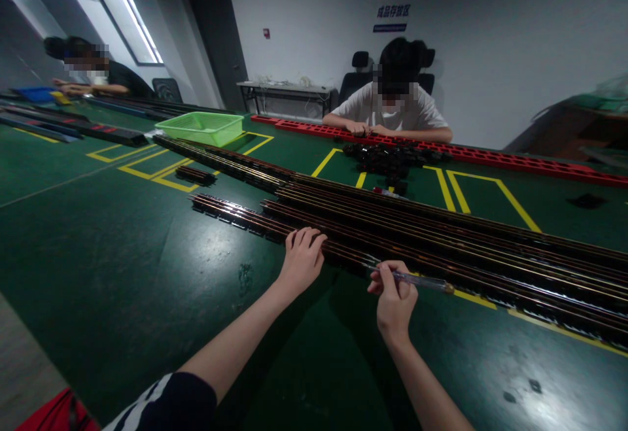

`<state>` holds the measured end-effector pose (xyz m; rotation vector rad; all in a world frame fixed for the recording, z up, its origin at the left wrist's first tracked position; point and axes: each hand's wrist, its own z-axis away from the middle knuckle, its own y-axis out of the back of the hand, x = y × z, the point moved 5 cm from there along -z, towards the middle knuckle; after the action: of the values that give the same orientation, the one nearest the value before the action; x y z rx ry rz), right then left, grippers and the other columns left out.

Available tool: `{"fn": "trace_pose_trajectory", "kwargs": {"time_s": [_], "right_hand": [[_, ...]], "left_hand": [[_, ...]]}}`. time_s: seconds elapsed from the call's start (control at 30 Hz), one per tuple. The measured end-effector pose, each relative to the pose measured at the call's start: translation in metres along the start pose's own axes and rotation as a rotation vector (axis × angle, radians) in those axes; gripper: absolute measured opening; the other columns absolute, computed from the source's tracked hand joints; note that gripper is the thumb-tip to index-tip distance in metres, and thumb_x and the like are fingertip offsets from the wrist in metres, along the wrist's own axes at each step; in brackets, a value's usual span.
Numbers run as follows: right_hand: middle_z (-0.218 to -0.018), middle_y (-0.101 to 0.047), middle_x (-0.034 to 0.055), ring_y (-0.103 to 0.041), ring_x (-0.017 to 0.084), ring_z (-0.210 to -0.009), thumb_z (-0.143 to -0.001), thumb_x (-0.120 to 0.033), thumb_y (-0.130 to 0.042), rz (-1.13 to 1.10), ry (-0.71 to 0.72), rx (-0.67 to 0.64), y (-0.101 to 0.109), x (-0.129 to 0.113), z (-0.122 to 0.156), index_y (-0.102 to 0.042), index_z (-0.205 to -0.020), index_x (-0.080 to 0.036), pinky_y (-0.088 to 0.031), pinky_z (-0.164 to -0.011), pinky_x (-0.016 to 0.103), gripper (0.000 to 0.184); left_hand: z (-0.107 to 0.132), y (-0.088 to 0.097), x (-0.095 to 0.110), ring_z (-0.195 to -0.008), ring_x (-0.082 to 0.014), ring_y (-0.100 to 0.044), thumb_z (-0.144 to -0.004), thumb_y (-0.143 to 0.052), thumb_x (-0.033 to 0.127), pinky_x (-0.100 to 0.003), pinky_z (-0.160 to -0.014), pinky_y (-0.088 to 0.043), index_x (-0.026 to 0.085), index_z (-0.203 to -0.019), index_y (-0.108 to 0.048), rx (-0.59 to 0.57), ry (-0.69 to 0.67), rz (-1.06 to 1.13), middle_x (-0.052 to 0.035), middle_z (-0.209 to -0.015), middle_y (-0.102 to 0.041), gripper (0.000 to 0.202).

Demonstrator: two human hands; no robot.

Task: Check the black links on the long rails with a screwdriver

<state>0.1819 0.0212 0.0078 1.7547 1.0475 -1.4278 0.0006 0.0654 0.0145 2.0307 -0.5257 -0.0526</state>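
Observation:
Several long dark rails with copper-coloured strips [441,235] lie side by side across the green table [112,267]. My left hand [301,259] rests on the nearest rail with its fingers curled over the edge. My right hand [392,297] pinches a thin clear-handled screwdriver [417,280], whose tip points right along the near rail.
A person in a white shirt [392,114] sits opposite, hands on a long red rail [490,155], beside a pile of small black parts [387,156]. A green plastic basket [206,127] stands at the back left. Another person [88,74] works at the far left. Yellow tape lines mark the table.

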Motion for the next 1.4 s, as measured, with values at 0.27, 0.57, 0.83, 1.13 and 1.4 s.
{"fn": "trace_pose_trajectory", "kwargs": {"time_s": [0.27,0.57,0.83,1.13,1.4], "right_hand": [[-0.053,-0.054,-0.0035,-0.05,0.01,-0.039,-0.079,-0.036,-0.055,-0.042,-0.001,0.059,0.005,-0.002,-0.002,-0.054,-0.071,-0.017,-0.037,-0.039,0.021,0.021],[-0.051,-0.053,-0.0042,-0.049,0.01,-0.039,-0.078,-0.038,-0.055,-0.059,-0.014,0.093,0.009,0.003,-0.004,-0.053,-0.07,-0.017,-0.037,-0.039,0.022,0.022],[-0.057,-0.054,-0.0032,-0.05,0.01,-0.042,-0.082,-0.037,-0.052,-0.09,0.16,0.089,0.015,-0.008,-0.003,-0.053,-0.074,-0.017,-0.038,-0.041,0.023,0.021],[-0.074,-0.059,0.0033,-0.056,0.016,-0.066,-0.084,-0.028,-0.048,0.288,0.488,-0.025,0.003,-0.027,0.005,-0.057,-0.08,-0.019,-0.045,-0.059,0.029,0.013],[-0.09,-0.065,0.0062,-0.059,0.019,-0.082,-0.09,-0.023,-0.044,0.498,0.765,-0.073,-0.009,-0.025,0.01,-0.057,-0.098,-0.019,-0.044,-0.075,0.035,0.016]], "left_hand": [[0.0,-0.001,-0.001,-0.114,-0.0227,-0.047,-0.084,-0.045,0.016,-0.044,-0.1,-0.027,0.02,-0.11,-0.055,0.005,-0.003,0.009,-0.0066,-0.114,-0.058,0.027],[-0.001,0.0,0.0,-0.111,-0.023,-0.049,-0.084,-0.048,0.017,-0.044,-0.099,-0.028,0.022,-0.108,-0.056,0.031,-0.006,0.017,-0.0068,-0.112,-0.06,0.026],[-0.002,0.001,0.0,-0.108,-0.0223,-0.051,-0.083,-0.05,0.017,-0.043,-0.097,-0.03,0.021,-0.105,-0.058,0.043,-0.004,0.039,-0.006,-0.108,-0.061,0.024],[-0.002,0.006,-0.001,-0.103,-0.0208,-0.052,-0.08,-0.055,0.018,-0.041,-0.094,-0.03,0.022,-0.101,-0.059,0.052,-0.02,0.109,-0.0031,-0.105,-0.063,0.022],[0.0,0.005,0.006,-0.099,-0.0198,-0.054,-0.078,-0.059,0.022,-0.042,-0.097,-0.026,0.022,-0.099,-0.059,0.061,-0.135,0.14,-0.0016,-0.102,-0.065,0.021]]}}
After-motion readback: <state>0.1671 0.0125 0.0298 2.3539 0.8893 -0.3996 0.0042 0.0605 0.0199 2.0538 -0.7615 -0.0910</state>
